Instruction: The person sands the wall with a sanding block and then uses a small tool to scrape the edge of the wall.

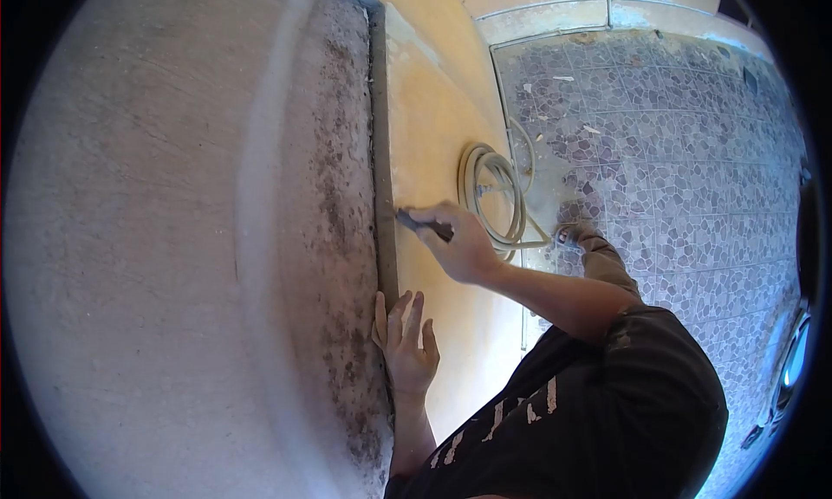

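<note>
My right hand [464, 243] is closed around a small scraper [419, 224] with a dark handle. Its tip meets the edge of the grey strip [382, 152] that runs along the top of the yellow wall [433, 92]. Lower down, my left hand [409, 352] lies against the same strip, fingers spread and stretched out, with nothing in it. Part of the scraper is hidden by the fingers of my right hand.
Left of the strip spreads a broad whitish surface [173, 239] with dark blotches [334, 187] near its edge. A coiled hose [503, 196] hangs on the yellow wall. The patterned tile floor [676, 152] has several pale scraps; my foot [570, 234] stands on it.
</note>
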`<state>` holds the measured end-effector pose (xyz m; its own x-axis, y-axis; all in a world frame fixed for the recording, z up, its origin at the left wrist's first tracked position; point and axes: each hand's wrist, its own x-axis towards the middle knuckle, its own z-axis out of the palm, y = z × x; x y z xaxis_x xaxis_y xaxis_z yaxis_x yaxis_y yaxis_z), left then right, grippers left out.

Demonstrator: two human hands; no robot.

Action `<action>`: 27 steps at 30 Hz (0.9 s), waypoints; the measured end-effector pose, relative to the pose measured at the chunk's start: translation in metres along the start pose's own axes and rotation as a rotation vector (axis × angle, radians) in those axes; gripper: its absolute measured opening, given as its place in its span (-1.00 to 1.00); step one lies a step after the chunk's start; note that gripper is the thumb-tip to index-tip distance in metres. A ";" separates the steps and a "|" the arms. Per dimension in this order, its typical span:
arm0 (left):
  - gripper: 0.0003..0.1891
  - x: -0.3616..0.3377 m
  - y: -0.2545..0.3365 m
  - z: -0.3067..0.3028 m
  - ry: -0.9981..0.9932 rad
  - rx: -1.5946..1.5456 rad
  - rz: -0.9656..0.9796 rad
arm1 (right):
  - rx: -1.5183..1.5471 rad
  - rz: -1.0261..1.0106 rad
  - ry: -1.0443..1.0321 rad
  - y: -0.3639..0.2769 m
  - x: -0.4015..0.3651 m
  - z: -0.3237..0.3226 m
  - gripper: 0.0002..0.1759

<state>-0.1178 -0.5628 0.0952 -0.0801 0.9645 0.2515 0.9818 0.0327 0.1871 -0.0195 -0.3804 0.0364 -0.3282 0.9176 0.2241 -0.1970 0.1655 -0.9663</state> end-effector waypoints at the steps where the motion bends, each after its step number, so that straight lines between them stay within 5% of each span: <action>1: -0.47 0.002 0.002 -0.001 -0.005 0.020 -0.005 | -0.006 0.042 0.036 0.005 0.014 -0.002 -0.73; 6: -0.48 -0.003 0.007 -0.004 -0.044 0.032 -0.025 | -0.031 0.161 -0.027 -0.009 -0.009 -0.003 -0.73; 10: -0.49 0.000 0.006 -0.003 -0.032 0.066 -0.024 | 0.053 0.021 -0.024 -0.001 -0.029 0.005 -0.75; 13: -0.49 0.000 0.010 -0.005 -0.061 0.038 -0.042 | 0.023 0.208 0.106 0.013 0.005 0.002 -0.74; 16: -0.45 -0.002 0.001 -0.006 -0.042 0.013 -0.017 | -0.045 0.029 0.132 0.014 0.014 0.002 -0.77; 27: -0.40 0.020 -0.007 -0.001 -0.171 0.033 0.028 | -0.026 0.068 0.043 0.012 -0.005 -0.005 -0.72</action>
<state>-0.1261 -0.5435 0.0997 -0.0254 0.9956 0.0903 0.9886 0.0116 0.1502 -0.0154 -0.3809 0.0233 -0.3001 0.9416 0.1525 -0.1512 0.1109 -0.9823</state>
